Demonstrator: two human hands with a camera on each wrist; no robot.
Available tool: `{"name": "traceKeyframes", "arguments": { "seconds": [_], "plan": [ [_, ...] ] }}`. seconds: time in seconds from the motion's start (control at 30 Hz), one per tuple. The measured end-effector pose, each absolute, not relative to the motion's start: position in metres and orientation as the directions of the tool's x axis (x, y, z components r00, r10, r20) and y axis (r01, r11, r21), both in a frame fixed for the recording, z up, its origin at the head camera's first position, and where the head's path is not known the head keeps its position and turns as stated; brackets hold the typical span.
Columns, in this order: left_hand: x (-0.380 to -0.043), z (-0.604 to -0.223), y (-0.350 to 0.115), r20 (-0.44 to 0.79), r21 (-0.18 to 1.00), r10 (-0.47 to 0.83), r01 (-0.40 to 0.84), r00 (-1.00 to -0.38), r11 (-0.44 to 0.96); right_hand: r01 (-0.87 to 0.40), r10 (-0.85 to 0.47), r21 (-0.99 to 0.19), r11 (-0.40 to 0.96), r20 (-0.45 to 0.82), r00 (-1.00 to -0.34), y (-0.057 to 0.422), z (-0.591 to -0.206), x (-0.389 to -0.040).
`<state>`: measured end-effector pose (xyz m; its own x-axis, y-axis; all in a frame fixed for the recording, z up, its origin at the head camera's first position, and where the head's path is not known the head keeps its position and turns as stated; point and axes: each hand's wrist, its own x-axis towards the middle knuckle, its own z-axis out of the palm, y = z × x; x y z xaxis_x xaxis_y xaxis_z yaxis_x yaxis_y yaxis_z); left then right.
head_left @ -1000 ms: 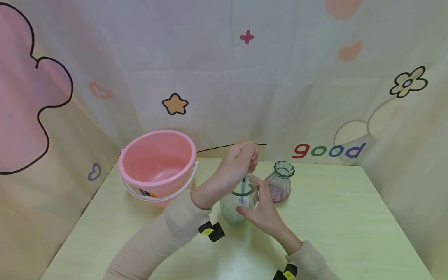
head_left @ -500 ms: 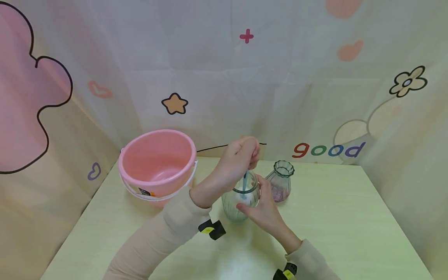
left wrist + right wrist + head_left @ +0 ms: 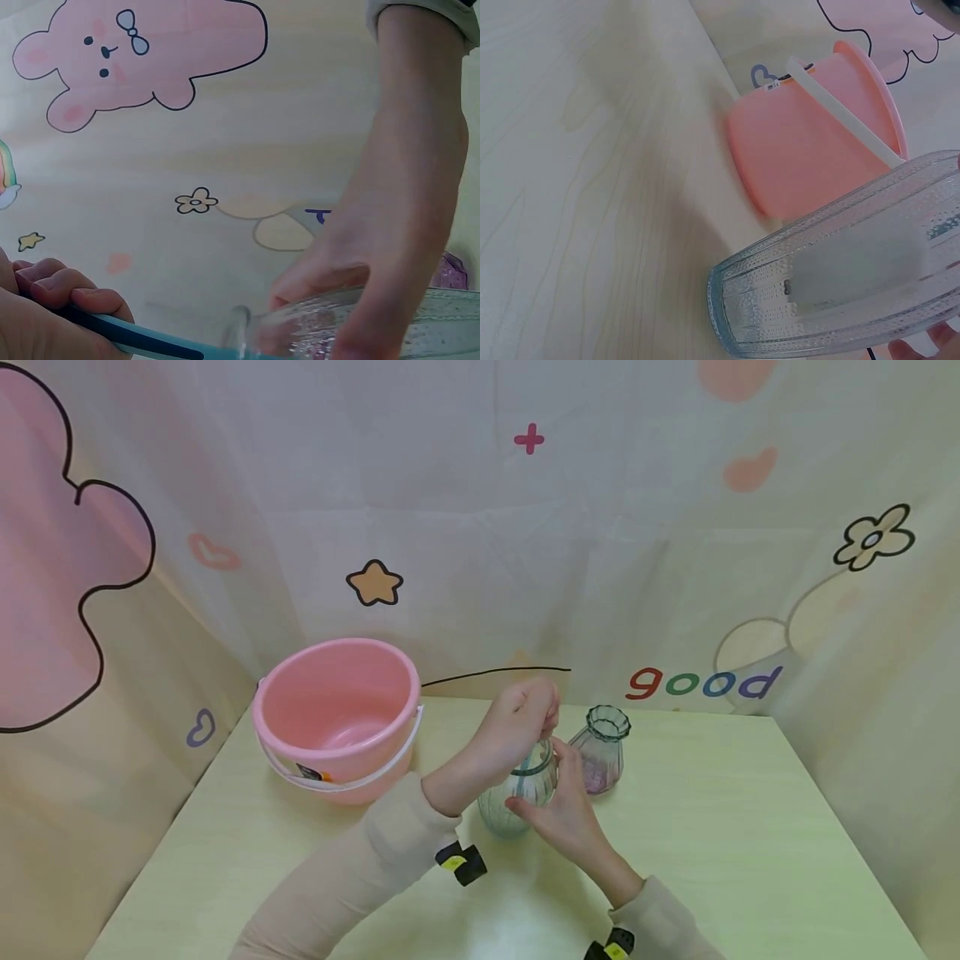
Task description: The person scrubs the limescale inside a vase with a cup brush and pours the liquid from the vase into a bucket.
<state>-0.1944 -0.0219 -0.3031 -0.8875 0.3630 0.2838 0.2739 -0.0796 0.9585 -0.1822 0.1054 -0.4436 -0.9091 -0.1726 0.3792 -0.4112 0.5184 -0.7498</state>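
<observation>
My left hand [image 3: 517, 722] grips the blue handle of a bottle brush [image 3: 146, 339] above a clear ribbed glass vase [image 3: 504, 814]. The handle runs down through the vase's mouth. Through the glass in the right wrist view, a pale blurred shape, apparently the brush head, shows inside the vase [image 3: 757, 315]. My right hand [image 3: 566, 814] holds the vase from the right, thumb at the front and fingers round the far side. In the left wrist view the curled left fingers [image 3: 75, 289] wrap the dark part of the handle.
A pink bucket [image 3: 375, 785] with a white handle stands at the left. Just behind the right hand is a smaller greenish glass vase [image 3: 611, 747] with purplish pieces at its bottom. A printed curtain [image 3: 465, 527] hangs behind the pale wooden table [image 3: 750, 843].
My left hand rises slightly with the brush, then drops lower towards the vase mouth, so less of the handle shows. The right hand stays round the vase.
</observation>
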Motion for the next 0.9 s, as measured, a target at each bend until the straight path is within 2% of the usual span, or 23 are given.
{"name": "traceKeyframes", "arguments": {
  "seconds": [0.3,0.53,0.9],
  "plan": [
    [-0.204,-0.326,-0.020,0.182,0.983,0.345,0.184,-0.921,-0.026,-0.446,-0.173,-0.755,0.481,0.417,-0.892,0.105,-0.447,-0.183],
    [-0.207,-0.335,-0.018,0.197,0.979,0.331,0.200,-0.923,-0.026,-0.434,-0.183,-0.781,0.449,0.395,-0.900,0.105,-0.448,-0.184],
    [-0.207,-0.335,-0.018,0.188,0.981,0.301,0.194,-0.935,-0.010,-0.476,-0.351,-0.809,0.346,0.359,-0.865,0.119,-0.447,-0.188]
  ]
}}
